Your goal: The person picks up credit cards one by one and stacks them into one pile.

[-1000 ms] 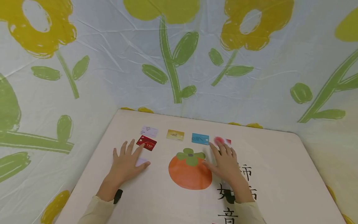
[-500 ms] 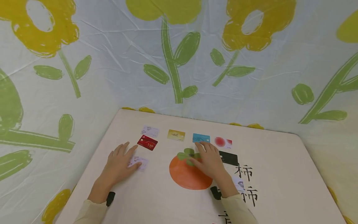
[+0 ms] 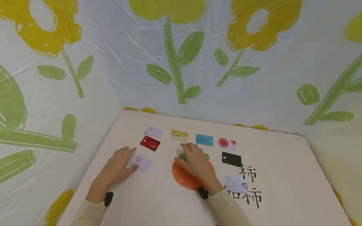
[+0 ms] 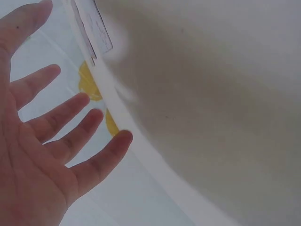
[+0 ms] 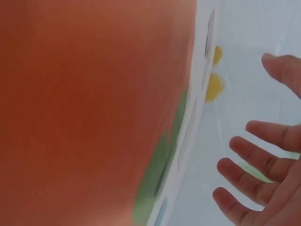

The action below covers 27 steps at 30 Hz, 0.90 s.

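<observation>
Plainly, the biggest thing is a pale cloth point(image 3: 135, 47) with yellow flowers and green stems, rising beyond the printed persimmon point(image 3: 183, 177). Next comes the light tabletop point(image 3: 285, 169) that bears this print. Two cream sleeves point(image 3: 88, 213) enter on the near side of the persimmon, one toward its left, one toward its right. Over the persimmon itself is the right hand point(image 3: 196, 160), fingers loosely extended and apart, with nothing in its grasp. Left of the persimmon is the left hand point(image 3: 113, 168), fingers spread and gently bent, holding nothing; its thumb overlaps a lilac card point(image 3: 143, 164) (whether they touch, I cannot tell). Black characters point(image 3: 256, 197) run down the persimmon's right side.

Eight cards lie around it. That lilac one is just left of the persimmon; farther beyond on that side are a red VIP card point(image 3: 150, 143) and a second lilac card point(image 3: 153, 131). Beyond its top come a gold card point(image 3: 179, 135) and a blue card point(image 3: 204, 140), then, rightward, a red-disc card point(image 3: 226, 143). Right of the persimmon lie a black card point(image 3: 231, 159) and, nearer, a silvery card point(image 3: 236, 184).
</observation>
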Tool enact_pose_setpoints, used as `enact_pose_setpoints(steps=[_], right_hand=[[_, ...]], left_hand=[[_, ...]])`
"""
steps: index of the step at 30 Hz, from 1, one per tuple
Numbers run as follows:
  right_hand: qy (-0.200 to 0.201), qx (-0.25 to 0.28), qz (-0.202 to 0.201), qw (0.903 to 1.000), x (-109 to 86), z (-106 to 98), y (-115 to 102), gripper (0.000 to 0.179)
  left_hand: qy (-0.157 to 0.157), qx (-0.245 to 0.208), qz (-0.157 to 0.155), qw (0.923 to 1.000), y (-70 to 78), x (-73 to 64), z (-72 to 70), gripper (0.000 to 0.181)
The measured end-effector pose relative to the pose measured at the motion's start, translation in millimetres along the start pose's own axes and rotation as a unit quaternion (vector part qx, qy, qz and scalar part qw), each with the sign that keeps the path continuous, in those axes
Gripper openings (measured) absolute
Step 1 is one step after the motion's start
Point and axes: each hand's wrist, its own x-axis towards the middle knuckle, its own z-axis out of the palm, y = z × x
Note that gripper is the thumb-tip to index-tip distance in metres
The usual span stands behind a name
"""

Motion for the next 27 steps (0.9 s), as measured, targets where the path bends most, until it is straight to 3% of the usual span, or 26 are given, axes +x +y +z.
enact_pose_setpoints(steps=[7, 12, 19, 22, 27], right_hand=[[-0.060, 0.043, 0.026, 0.9969, 16.4, 13.6, -29.1, 0.062], [-0.090, 0.070, 0.044, 0.9925, 28.6, 28.3, -47.5, 0.063], [-0.111, 0.107, 0.064, 0.9859, 39.3, 50.0, -73.0, 0.063], [-0.122, 0.102, 0.069, 0.9849, 40.4, 56.2, -82.4, 0.060], [-0.129, 0.048, 0.063, 0.9885, 41.3, 64.6, -91.3, 0.061]], left_hand=[[-0.023, -0.034, -0.012, 0.9991, -12.2, 1.0, 1.4, 0.069], [-0.057, -0.031, -0.034, 0.9973, -20.9, 5.1, 2.6, 0.066], [-0.077, -0.026, -0.029, 0.9963, -26.0, 13.1, 0.5, 0.062], [-0.086, -0.024, -0.028, 0.9957, -25.9, 14.5, -0.6, 0.061], [-0.091, -0.024, -0.035, 0.9950, -24.7, 16.3, -1.5, 0.060]])
